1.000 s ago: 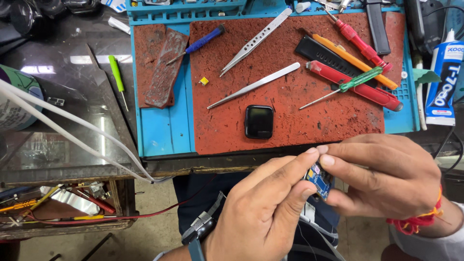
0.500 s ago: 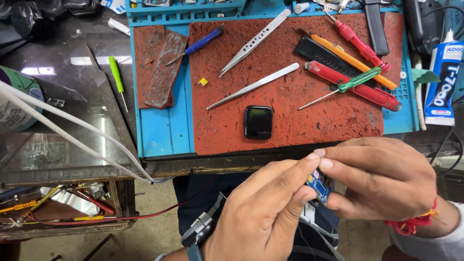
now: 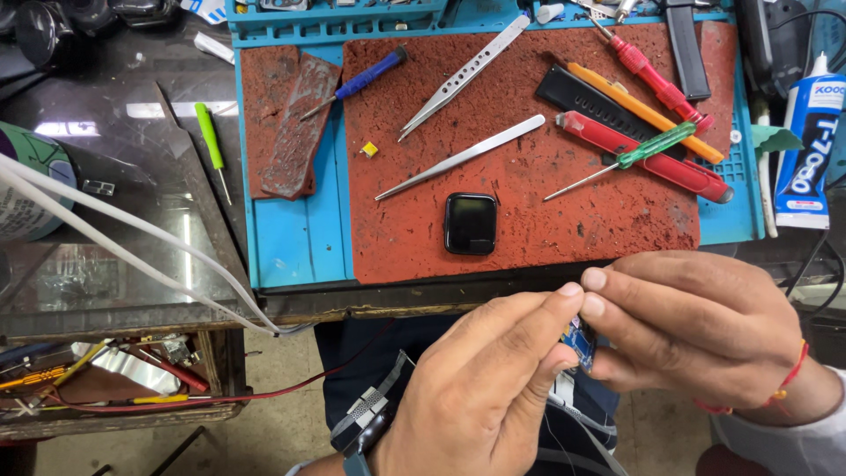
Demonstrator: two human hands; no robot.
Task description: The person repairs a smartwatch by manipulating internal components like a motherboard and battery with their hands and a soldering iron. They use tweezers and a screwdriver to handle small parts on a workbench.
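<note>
Both hands meet below the counter edge, over the lap. Left hand and right hand are pinched together, fingertips touching, on a small blue circuit-board piece. Most of the part is hidden between the fingers, so its shape is unclear. A dark watch strap sits on the left wrist, a red thread band on the right.

Just above the hands, on the rough red work mat, a small black square smartwatch screen lies face up near the mat's front edge. Further up: two steel tweezers, a blue-handled screwdriver, a green-handled screwdriver lying across a red-handled tool, and a tiny yellow chip. The blue silicone tray frames the mat. A white glue tube lies at far right; white cables cross the glass counter at left.

Risk, as I see it: the part is held over open lap, not the mat. A slip would likely drop it to the floor. Hard pinching could also bend or crack it.
</note>
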